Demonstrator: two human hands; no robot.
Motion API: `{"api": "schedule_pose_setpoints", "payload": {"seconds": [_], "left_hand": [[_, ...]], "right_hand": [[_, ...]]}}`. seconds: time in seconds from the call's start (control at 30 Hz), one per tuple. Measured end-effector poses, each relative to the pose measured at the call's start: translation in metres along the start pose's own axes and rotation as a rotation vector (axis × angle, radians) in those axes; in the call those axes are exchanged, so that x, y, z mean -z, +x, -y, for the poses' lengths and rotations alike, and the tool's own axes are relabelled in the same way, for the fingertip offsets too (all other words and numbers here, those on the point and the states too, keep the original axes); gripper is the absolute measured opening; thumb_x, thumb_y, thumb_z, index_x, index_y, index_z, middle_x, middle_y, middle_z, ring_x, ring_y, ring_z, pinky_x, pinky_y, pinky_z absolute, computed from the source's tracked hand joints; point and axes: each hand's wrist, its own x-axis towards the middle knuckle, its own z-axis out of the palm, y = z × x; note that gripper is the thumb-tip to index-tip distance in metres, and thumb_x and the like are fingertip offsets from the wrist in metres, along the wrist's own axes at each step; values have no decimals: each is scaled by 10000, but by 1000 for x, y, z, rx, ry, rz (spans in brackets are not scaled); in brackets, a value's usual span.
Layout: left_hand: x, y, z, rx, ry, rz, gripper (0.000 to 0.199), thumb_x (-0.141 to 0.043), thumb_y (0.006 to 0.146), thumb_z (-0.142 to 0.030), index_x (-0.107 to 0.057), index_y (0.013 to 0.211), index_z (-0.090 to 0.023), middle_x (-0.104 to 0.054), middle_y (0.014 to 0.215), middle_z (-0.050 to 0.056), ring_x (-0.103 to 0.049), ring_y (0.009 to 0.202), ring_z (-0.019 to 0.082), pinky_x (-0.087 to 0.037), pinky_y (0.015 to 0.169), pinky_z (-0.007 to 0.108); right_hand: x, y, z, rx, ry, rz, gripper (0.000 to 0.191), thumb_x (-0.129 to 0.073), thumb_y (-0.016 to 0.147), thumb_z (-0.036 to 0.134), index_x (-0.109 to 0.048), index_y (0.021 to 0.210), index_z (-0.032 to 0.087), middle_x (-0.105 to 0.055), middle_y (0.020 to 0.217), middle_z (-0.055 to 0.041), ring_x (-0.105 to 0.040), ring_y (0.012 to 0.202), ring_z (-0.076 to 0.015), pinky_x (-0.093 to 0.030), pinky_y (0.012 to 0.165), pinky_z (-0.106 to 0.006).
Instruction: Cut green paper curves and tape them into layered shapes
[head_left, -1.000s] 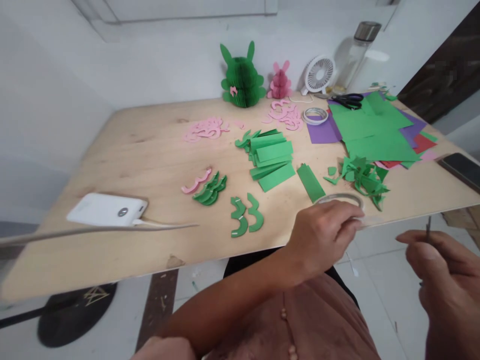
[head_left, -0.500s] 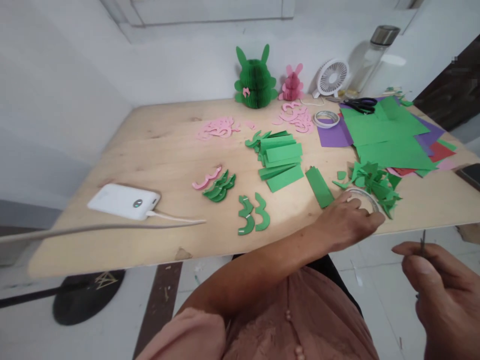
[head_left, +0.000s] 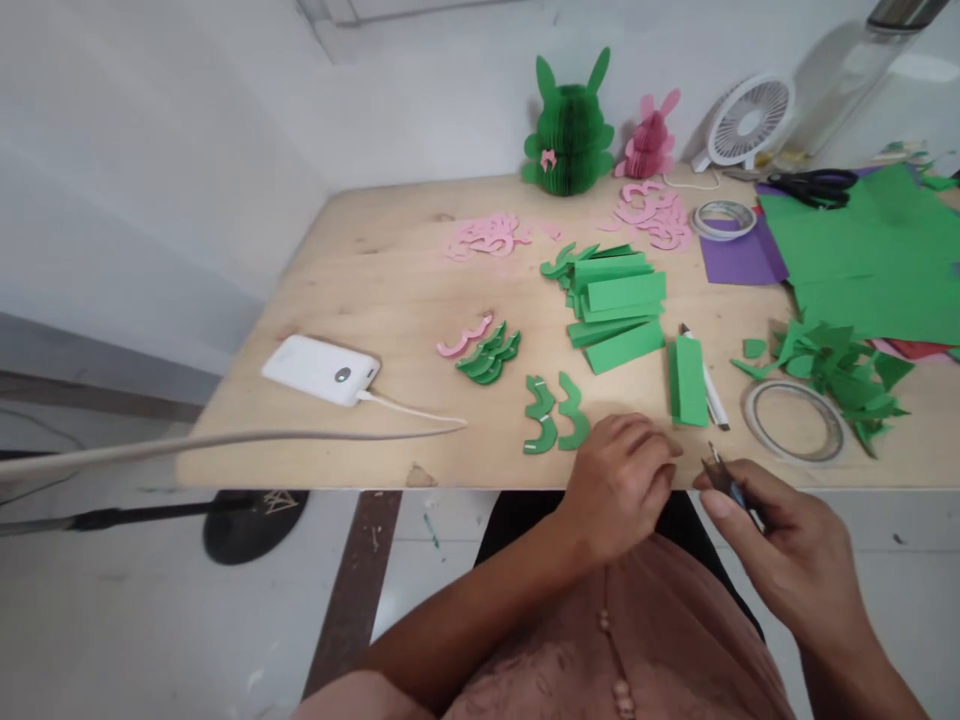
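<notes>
My left hand (head_left: 619,475) is at the table's front edge with its fingers curled together; anything in them is too small or hidden to make out. Small scissors (head_left: 726,480) with dark handles are gripped in my right hand (head_left: 780,525), their tips pointing at the table. Just left of my left hand lie two wavy green paper cutouts (head_left: 574,412), one bearing white strips. Beyond my hands are a folded green paper strip (head_left: 688,382), a white marker (head_left: 714,395) and a roll of tape (head_left: 841,430).
Green paper strips (head_left: 626,295) are piled mid-table, near stacked wavy cutouts (head_left: 491,355) and pink scraps (head_left: 491,237). Green scraps (head_left: 844,370) and paper sheets (head_left: 877,255) lie right. Green (head_left: 571,140) and pink paper figures (head_left: 649,145) stand behind. A cabled power bank (head_left: 319,370) is left.
My left hand has left the tape roll and moved leftward to the table edge. My right hand has brought the scissors up and left beside it. The view has shifted right.
</notes>
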Motion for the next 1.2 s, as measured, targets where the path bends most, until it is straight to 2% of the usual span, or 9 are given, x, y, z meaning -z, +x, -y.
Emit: {"api": "schedule_pose_setpoints", "payload": {"seconds": [0.1, 0.17, 0.33, 0.43, 0.57, 0.67, 0.83, 1.07, 1.2], "left_hand": [[-5, -2, 1, -8, -8, 17, 150, -466, 868, -152, -612, 902, -165, -698, 931, 63, -619, 944, 196, -494, 889, 383], [-2, -6, 1, 7, 15, -37, 149, -473, 864, -138, -615, 898, -163, -692, 918, 66, -615, 951, 198, -494, 880, 376], [23, -29, 8, 99, 124, -164, 157, -526, 833, -98, -607, 944, -173, -691, 947, 69, -609, 995, 210, -480, 907, 401], [38, -45, 13, 162, 208, -193, 178, -527, 830, -89, -599, 961, -188, -689, 981, 74, -606, 1013, 218, -482, 903, 415], [50, -56, 19, 265, 320, -231, 167, -546, 830, -102, -588, 966, -189, -686, 984, 74, -602, 999, 223, -475, 887, 407], [55, -58, 23, 314, 369, -225, 160, -566, 827, -123, -573, 975, -184, -684, 993, 74, -596, 981, 221, -461, 879, 395], [59, -57, 27, 305, 434, -175, 150, -553, 835, -151, -564, 983, -178, -683, 950, 74, -586, 916, 224, -432, 829, 386], [61, -55, 34, 280, 430, -137, 114, -494, 865, -143, -575, 938, -177, -678, 881, 67, -577, 837, 215, -410, 770, 361], [62, -56, 35, 274, 399, -160, 111, -503, 860, -138, -573, 935, -180, -677, 854, 57, -575, 814, 215, -417, 756, 362]], "right_hand": [[-2, 1, 0, 10, -18, -14, 284, -511, 867, 429, -643, 757, 202, -697, 735, -11, -601, 582, -151, -410, 481, -211], [-1, -1, -3, 2, -20, -28, 262, -514, 871, 414, -646, 785, 205, -685, 707, -3, -595, 570, -148, -416, 486, -210], [-2, -3, -7, -19, 5, 21, 276, -505, 876, 428, -654, 831, 200, -653, 672, 5, -580, 552, -145, -429, 505, -215], [-10, 1, -4, -36, -10, 81, 326, -494, 877, 464, -649, 808, 185, -626, 659, -4, -570, 572, -151, -412, 502, -221], [-23, 9, 5, 18, 7, 197, 363, -485, 879, 495, -609, 729, 188, -558, 599, 14, -531, 556, -135, -386, 507, -224], [-33, 16, 10, 45, 30, 281, 396, -475, 882, 518, -572, 677, 194, -500, 563, 30, -494, 523, -120, -366, 504, -225], [-47, 25, 18, 27, 15, 376, 432, -447, 880, 569, -586, 715, 195, -528, 588, 20, -513, 548, -131, -367, 530, -240], [-53, 31, 27, 38, -85, 395, 446, -431, 882, 578, -615, 736, 199, -569, 575, 12, -541, 539, -145, -371, 553, -255], [-53, 34, 30, 47, -125, 397, 422, -444, 884, 553, -621, 726, 204, -578, 568, 12, -555, 537, -147, -372, 540, -248]]}}
